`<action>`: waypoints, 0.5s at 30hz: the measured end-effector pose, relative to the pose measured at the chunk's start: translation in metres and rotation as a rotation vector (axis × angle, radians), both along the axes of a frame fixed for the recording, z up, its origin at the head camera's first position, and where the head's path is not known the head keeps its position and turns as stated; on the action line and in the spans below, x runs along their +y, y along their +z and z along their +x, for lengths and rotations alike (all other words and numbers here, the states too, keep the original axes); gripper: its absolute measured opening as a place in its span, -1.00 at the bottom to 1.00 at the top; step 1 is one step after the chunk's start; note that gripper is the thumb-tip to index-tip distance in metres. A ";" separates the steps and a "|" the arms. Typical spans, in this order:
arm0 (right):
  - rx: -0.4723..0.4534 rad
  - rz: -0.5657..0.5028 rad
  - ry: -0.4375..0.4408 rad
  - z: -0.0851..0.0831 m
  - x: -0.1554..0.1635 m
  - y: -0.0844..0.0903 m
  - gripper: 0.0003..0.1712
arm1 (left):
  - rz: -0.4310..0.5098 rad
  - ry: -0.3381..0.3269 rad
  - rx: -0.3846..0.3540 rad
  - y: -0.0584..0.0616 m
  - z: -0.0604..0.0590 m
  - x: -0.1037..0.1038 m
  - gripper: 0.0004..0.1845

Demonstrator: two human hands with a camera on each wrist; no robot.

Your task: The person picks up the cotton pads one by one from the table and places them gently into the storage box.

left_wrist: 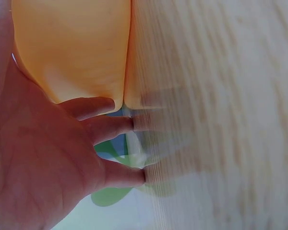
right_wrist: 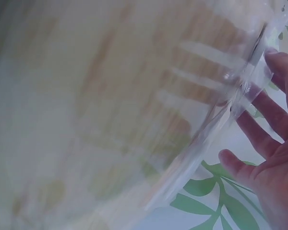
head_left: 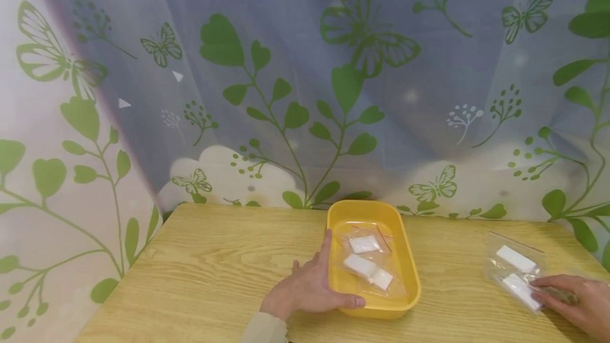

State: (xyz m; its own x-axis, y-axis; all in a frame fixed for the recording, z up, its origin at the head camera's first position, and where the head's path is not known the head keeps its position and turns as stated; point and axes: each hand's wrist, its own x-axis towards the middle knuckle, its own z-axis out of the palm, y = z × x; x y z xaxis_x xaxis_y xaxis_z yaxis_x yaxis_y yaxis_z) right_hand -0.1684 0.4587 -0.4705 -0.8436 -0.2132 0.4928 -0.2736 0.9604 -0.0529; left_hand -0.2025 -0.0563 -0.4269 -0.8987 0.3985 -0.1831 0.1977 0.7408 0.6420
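Observation:
A yellow plastic tray (head_left: 411,274) stands on the wooden table, with clear zip bags holding white rectangular pieces (head_left: 364,244) inside it. My left hand (head_left: 312,286) spreads around the tray's near left corner, thumb at the front rim and fingers along the left side. In the left wrist view, that hand's fingers (left_wrist: 120,173) extend fairly straight beside the orange-looking tray wall (left_wrist: 77,48). At the right, my right hand (head_left: 579,298) pinches the near edge of a clear zip bag (head_left: 517,271) containing white rectangular pieces. Blurred clear plastic (right_wrist: 230,103) meets its fingertips in the right wrist view.
The wooden table (head_left: 214,258) extends left of the tray and between tray and right-hand bag. A curtain (head_left: 295,94) printed with leaves and butterflies hangs right behind the table's far edge, with more patterned cloth (head_left: 52,173) along the left.

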 end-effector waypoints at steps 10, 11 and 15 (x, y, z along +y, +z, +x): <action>0.133 -0.077 0.139 0.000 0.000 -0.003 -0.70 | -0.006 -0.009 0.002 0.001 0.002 0.000 0.51; 0.139 -0.075 0.140 0.000 -0.001 -0.003 -0.70 | -0.009 -0.011 0.003 0.001 0.002 0.000 0.51; 0.183 -0.064 0.159 -0.002 -0.005 -0.001 -0.65 | -0.018 -0.011 0.003 0.002 0.002 -0.001 0.51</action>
State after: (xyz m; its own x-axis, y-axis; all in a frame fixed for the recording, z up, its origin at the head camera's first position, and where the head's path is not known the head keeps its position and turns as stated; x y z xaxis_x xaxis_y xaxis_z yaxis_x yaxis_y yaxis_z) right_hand -0.1704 0.4537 -0.4714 -0.6977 -0.2994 0.6508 -0.4311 0.9010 -0.0477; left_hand -0.2006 -0.0568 -0.4252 -0.8948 0.4049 -0.1879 0.2076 0.7501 0.6279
